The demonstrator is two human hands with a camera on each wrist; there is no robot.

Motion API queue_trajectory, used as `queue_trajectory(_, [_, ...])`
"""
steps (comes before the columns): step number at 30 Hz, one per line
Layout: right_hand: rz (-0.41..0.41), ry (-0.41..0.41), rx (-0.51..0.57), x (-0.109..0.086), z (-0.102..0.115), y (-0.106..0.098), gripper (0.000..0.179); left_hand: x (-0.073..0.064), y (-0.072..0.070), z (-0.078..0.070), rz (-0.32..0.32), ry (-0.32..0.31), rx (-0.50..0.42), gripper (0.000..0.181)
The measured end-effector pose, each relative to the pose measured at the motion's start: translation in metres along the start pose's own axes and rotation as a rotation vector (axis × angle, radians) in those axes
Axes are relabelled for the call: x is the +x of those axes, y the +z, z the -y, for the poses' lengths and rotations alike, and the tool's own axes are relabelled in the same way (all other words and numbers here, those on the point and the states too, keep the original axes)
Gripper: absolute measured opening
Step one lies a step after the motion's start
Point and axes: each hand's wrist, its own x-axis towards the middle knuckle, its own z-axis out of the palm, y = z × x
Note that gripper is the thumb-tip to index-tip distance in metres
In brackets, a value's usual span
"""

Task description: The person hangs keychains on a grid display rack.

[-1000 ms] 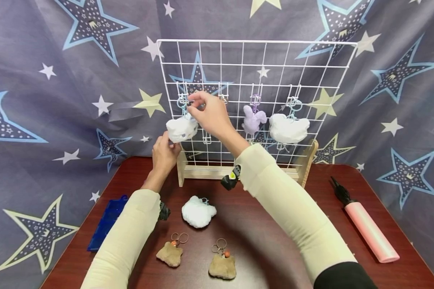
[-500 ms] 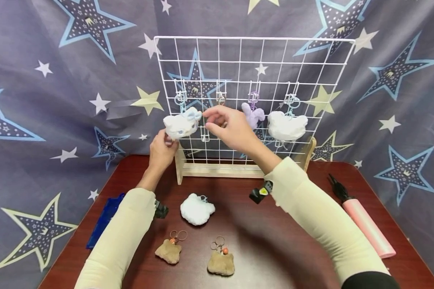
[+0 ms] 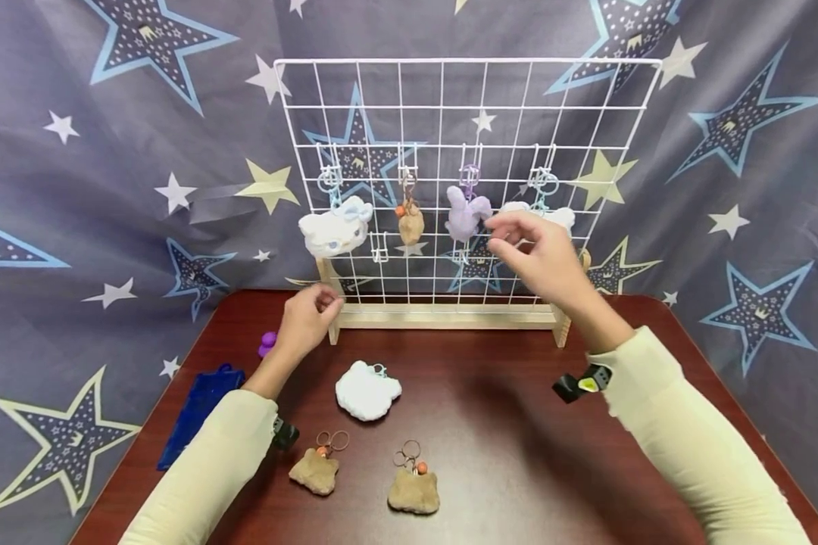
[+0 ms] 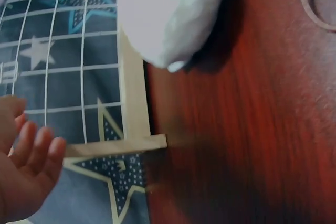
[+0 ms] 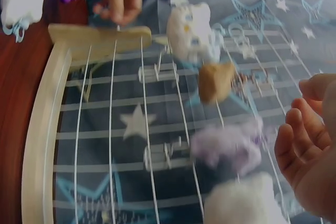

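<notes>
A white cat plush keychain (image 3: pixel 334 229) with a blue bow hangs at the left of the white wire grid rack (image 3: pixel 443 276). Below it, beside the wooden foot, is my left hand (image 3: pixel 308 319), fingers loosely bent and holding nothing. My right hand (image 3: pixel 541 250), also holding nothing, has its thumb and fingers apart next to a purple plush keychain (image 3: pixel 465 216). It partly covers another white plush keychain (image 3: pixel 560 218) hanging at the right. Between the cat and the purple plush hangs a brown plush keychain (image 3: pixel 411 225) with an orange bead.
On the table (image 3: pixel 491 454) lie a white plush keychain (image 3: pixel 366 391) and two brown plush keychains, one to the left (image 3: pixel 316 472) and one to the right (image 3: pixel 413 490). A blue flat case (image 3: pixel 198 412) and a small purple object (image 3: pixel 267 343) are at the left.
My right hand has left the white cat plush's hook and moved right across the rack. The left hand has let go of the plush and dropped below it. The hanging brown plush has come into view.
</notes>
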Motion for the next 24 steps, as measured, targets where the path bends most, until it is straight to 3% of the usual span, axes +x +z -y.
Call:
queue_trajectory(5, [-0.105,0.038,-0.032,-0.014,-0.022,-0.031,0.026,-0.007,0.01,-0.006,0.259,0.072,0.031,0.017])
queue_trajectory(8, [-0.158,0.053,-0.06,-0.023,-0.038,-0.046,0.025,-0.01,0.018,-0.007,0.364,0.101,0.062,0.019])
queue_trajectory(15, [-0.234,0.098,-0.178,-0.043,-0.077,-0.062,0.021,-0.011,0.035,-0.004,0.513,0.125,0.196,0.021])
queue_trajectory(19, [-0.259,0.193,-0.27,-0.057,-0.101,-0.061,0.022,-0.009,0.043,-0.005,0.602,0.112,0.265,0.024])
queue_trajectory(24, [-0.25,0.317,-0.365,-0.077,-0.132,-0.054,0.034,-0.01,0.052,-0.007,0.689,0.063,0.287,0.028])
